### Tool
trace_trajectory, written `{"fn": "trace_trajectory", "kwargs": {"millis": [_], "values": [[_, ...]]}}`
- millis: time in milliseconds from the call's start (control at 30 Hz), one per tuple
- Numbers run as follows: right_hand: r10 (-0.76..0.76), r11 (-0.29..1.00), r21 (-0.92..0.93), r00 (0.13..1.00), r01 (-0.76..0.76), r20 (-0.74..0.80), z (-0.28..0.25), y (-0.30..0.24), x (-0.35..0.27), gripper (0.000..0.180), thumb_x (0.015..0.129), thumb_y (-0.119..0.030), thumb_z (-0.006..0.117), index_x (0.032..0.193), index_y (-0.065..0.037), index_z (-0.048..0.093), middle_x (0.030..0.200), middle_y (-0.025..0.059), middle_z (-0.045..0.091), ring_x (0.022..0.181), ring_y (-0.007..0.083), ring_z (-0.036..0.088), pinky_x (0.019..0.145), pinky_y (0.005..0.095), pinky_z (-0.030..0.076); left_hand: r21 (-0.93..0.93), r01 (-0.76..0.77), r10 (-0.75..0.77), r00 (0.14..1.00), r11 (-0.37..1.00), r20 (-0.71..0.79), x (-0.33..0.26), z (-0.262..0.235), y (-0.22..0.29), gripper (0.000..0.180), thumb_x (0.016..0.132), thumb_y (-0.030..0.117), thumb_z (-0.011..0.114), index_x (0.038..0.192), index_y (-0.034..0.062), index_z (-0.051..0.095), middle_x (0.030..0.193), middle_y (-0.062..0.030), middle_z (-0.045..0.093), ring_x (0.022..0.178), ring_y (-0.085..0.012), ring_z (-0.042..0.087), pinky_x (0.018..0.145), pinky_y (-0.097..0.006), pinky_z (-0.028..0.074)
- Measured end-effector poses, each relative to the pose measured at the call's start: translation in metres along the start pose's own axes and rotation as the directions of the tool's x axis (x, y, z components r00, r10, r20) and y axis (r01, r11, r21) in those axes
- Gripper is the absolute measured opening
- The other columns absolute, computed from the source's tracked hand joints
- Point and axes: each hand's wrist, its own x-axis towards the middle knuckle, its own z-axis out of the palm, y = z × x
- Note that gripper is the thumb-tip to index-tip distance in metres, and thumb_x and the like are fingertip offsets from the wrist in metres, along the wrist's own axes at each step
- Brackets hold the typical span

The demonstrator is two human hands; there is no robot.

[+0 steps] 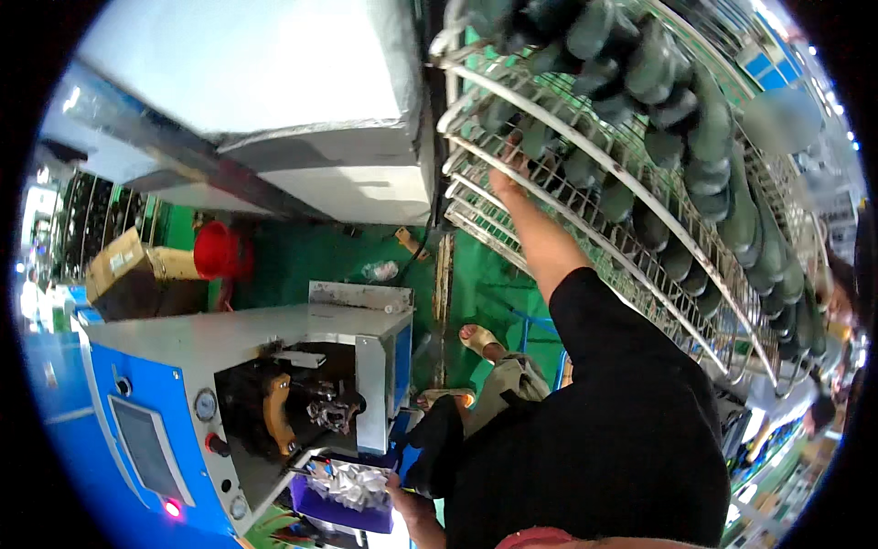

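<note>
Right hand [508,172] extended to white wire rack [535,110], among shelf wires; whether fingers grip anything cannot be told. Dark shoe-shaped pieces [713,137] in rows on rack. Left hand [402,497] just beside purple bin [343,512] of white crumpled material [357,485]; grip likewise unclear.

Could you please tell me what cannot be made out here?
In the head view:
Fingertips of the right hand, blurred among wires of the white rack.
Whether the left hand grips the purple bin, most fingers hidden by the hand itself.
Topmost dark shoe-shaped pieces, cut off by the upper edge.
</note>
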Motion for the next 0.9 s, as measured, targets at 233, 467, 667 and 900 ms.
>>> {"fn": "trace_trajectory", "kwargs": {"millis": [233, 467, 667, 900], "values": [[0.112, 0.994, 0.011, 0.994, -0.112, 0.001, 0.024, 0.036, -0.004, 0.057, 0.102, -0.044, 0.053, 0.143, -0.005, 0.053, 0.138, 0.0211, 0.059, 0.123, 0.0373, 0.057, 0.101, 0.0483, 0.045, -0.038, -0.241, 0.244, 0.96, 0.97, 0.135, -0.045, -0.028, 0.048, 0.057, 0.096, 0.03, 0.063, 0.143, -0.0013, 0.051, 0.138, -0.0133, 0.06, 0.125, -0.0301, 0.059, 0.109, -0.046, 0.046], [-0.516, 0.731, 0.668, 0.754, 0.141, 0.406, 0.118, 0.074, -0.24, 0.03, 0.103, -0.007, 0.054, 0.128, 0.009, 0.059, 0.1, 0.0122, 0.07, 0.074, 0.0165, 0.064, 0.065, 0.0243, 0.051, -0.263, -0.658, 0.533, 0.737, 0.705, -0.415, -0.094, -0.255, 0.05, 0.074, 0.091, 0.056, 0.063, 0.132, -0.0051, 0.058, 0.118, -0.0186, 0.069, 0.103, -0.0308, 0.069, 0.092, -0.044, 0.057], [-0.93, 0.306, 0.679, 0.056, 0.667, 0.364, 0.066, -0.157, -0.56, 0.027, 0.103, -0.014, 0.061, 0.121, 0.005, 0.068, 0.117, 0.017, 0.073, 0.107, 0.0281, 0.072, 0.093, 0.0379, 0.056, 0.401, -0.397, 0.561, 0.504, 0.826, -0.657, -0.05, -0.379, 0.016, 0.054, 0.085, 0.023, 0.073, 0.13, -0.0046, 0.059, 0.135, -0.0183, 0.062, 0.111, -0.0309, 0.065, 0.096, -0.04, 0.05], [-0.798, -0.532, 0.212, -0.402, 0.82, -0.448, 0.097, -0.359, -0.67, 0.046, 0.105, -0.012, 0.046, 0.148, 0.003, 0.044, 0.145, 0.0243, 0.055, 0.14, 0.0406, 0.048, 0.118, 0.0529, 0.035, 0.845, 0.296, 0.852, 0.149, 0.445, -0.501, 0.019, -0.395, -0.011, 0.057, 0.081, 0.012, 0.07, 0.135, -0.0015, 0.056, 0.143, -0.0264, 0.051, 0.129, -0.0469, 0.051, 0.108, -0.049, 0.043]]}}
